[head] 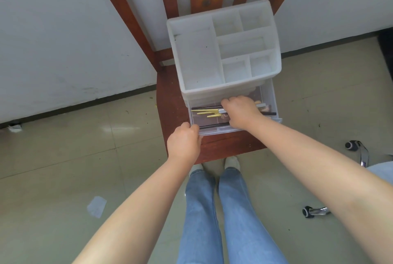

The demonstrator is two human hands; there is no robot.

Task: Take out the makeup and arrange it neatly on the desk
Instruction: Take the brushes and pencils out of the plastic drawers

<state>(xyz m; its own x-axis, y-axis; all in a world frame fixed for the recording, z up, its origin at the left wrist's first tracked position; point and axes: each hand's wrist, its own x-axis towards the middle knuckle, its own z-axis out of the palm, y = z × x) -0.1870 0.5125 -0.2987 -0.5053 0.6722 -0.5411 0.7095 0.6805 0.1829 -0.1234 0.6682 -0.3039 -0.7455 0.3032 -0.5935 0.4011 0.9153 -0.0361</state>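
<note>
While the left hand [184,140] pinches the front corner of the clear drawer [231,129], probably to keep it from sliding, the right hand [241,111] reaches inside, fingers curled down over the makeup brushes [207,111]; whether they've closed on one I can't tell. The yellow-handled brushes and dark pencils lie flat in the drawer of the white organizer [225,51], whose top compartments hold nothing, on a wooden chair [170,102]. No tabletop in view. The organizer's body overhangs the drawer's back, narrowing the reach.
</note>
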